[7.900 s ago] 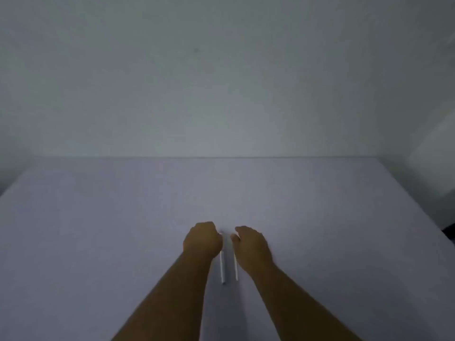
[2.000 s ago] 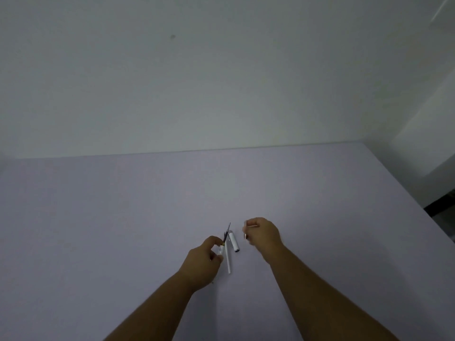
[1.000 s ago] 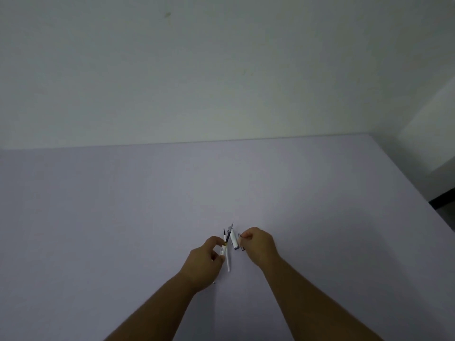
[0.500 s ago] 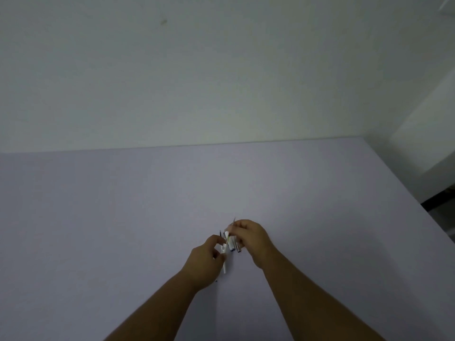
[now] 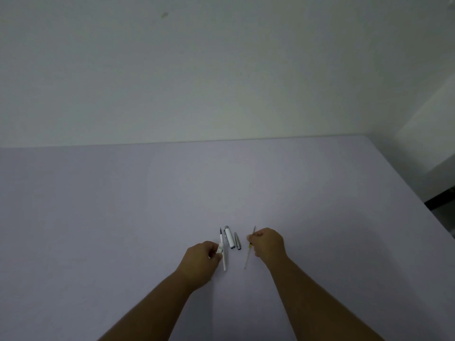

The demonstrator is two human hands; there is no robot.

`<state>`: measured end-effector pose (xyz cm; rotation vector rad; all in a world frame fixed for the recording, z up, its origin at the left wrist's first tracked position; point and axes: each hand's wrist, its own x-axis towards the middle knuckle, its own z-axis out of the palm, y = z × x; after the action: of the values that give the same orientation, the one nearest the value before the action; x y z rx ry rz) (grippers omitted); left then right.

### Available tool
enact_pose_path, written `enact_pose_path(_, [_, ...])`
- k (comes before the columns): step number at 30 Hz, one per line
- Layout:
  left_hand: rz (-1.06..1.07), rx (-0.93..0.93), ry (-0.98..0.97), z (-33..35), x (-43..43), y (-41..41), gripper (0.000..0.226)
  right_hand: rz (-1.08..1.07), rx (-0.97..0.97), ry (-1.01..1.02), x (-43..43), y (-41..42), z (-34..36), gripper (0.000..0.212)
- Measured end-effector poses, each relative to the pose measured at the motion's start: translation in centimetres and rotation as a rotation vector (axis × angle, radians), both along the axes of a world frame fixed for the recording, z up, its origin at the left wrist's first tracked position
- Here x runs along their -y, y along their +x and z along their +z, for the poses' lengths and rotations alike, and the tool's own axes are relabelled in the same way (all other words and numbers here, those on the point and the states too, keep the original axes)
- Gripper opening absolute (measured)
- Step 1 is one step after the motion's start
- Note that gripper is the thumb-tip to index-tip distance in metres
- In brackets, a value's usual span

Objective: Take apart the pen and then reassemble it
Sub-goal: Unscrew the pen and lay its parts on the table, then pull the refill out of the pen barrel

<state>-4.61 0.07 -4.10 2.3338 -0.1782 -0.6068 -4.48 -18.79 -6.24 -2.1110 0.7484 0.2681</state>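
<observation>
The pen lies in pieces on the pale lilac table (image 5: 123, 217). My left hand (image 5: 200, 260) pinches a small white piece against a slim white pen (image 5: 222, 252) with a dark tip pointing away from me. My right hand (image 5: 267, 244) grips a thin ink refill (image 5: 249, 252), held slanted, its metal tip sticking out above the fingers. Between the hands a short white cap (image 5: 229, 238) with a silver end and a small grey cone-shaped tip piece (image 5: 238, 241) rest on the table.
The table's far edge meets a plain white wall (image 5: 221, 70). The right table edge runs diagonally, with a dark gap in the floor (image 5: 440, 200) beyond it.
Half a second ago both hands were close together over the parts. The right hand has since drawn the refill off to the right, leaving the cap and grey tip piece lying between the hands.
</observation>
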Motion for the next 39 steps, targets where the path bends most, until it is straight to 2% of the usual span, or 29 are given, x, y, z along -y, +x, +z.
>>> enact_pose_path(5, [0.008,0.004,0.012,-0.3,-0.3,-0.3,0.022,0.021,-0.018,-0.058,-0.2,-0.1,-0.1,0.041])
enact_pose_path(8, [0.008,-0.004,0.011,-0.3,-0.4,-0.3,0.022,0.032,-0.019,-0.084,-0.3,-0.2,-0.2,0.028])
enact_pose_path(21, [0.029,0.013,-0.003,0.0,-0.4,0.0,0.020,0.022,-0.016,-0.137,-0.5,-0.2,-0.4,0.025])
enact_pose_path(23, [0.036,0.021,-0.004,0.0,-0.5,0.0,0.019,-0.005,0.016,-0.149,-0.7,-0.3,0.0,0.024])
enact_pose_path(26, [0.062,0.028,-0.005,0.1,-0.8,0.2,0.020,-0.038,0.170,-0.161,-1.4,-0.4,0.9,0.017])
enact_pose_path(28, [0.089,0.037,0.003,0.1,-1.0,0.2,0.021,0.083,0.212,-0.192,-2.4,-0.4,1.6,0.019])
enact_pose_path(32, [0.164,0.043,0.016,-0.1,-1.6,0.2,0.021,0.437,0.092,-0.402,-5.5,-0.5,1.4,0.030])
enact_pose_path(36, [0.177,0.040,0.027,-0.2,-2.2,-0.1,0.022,0.550,0.014,-0.552,-7.3,-1.4,-0.1,0.026])
enact_pose_path(39, [0.179,0.032,0.024,-0.3,-2.6,-0.3,0.022,0.520,-0.015,-0.552,-7.8,-1.8,-0.4,0.023])
